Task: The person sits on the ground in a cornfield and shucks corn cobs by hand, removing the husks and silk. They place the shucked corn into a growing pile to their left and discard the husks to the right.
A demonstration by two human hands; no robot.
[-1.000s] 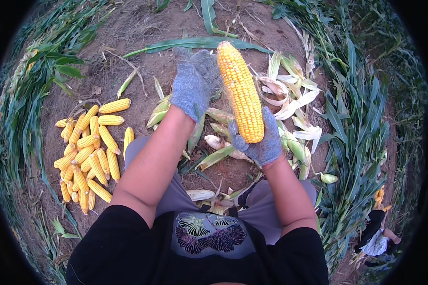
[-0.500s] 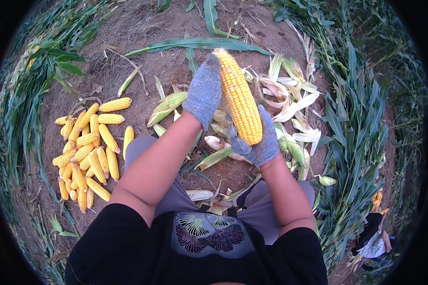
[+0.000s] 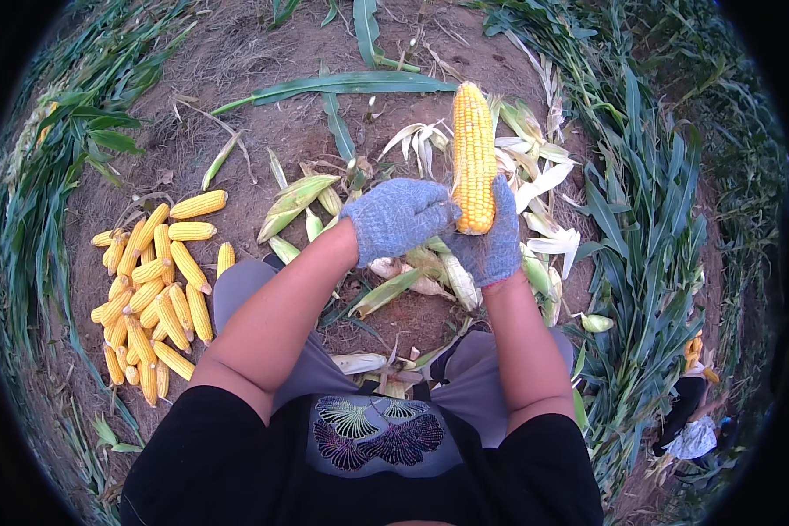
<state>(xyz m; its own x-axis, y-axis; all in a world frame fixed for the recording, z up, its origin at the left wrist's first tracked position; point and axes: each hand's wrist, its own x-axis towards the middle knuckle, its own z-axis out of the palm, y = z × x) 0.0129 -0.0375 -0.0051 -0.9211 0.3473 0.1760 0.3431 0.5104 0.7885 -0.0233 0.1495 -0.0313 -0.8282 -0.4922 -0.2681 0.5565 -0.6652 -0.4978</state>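
A husked ear of corn (image 3: 475, 158), bright yellow, stands nearly upright in front of me. My right hand (image 3: 493, 238), in a grey knit glove, is closed around its lower end. Beside that end is my left hand (image 3: 396, 217), gloved alike, its fingers drawn together at the cob's lower left side. Whatever they pinch is too small or hidden to make out. Beneath both hands lie ears of corn in green husk (image 3: 386, 294) and pale stripped ones. Loose dry husks (image 3: 543, 188) are heaped just past my right hand.
A pile of husked yellow ears (image 3: 153, 302) lies on the soil at my left. Flattened green corn stalks (image 3: 631, 228) line the right, with more stalks (image 3: 48, 193) at left. A long leaf (image 3: 351, 83) crosses the ground ahead. Another person (image 3: 688, 421) is at the lower right.
My left hand has come down from the ear's top to its lower side. The ear has shifted right and turned more upright in my right hand.
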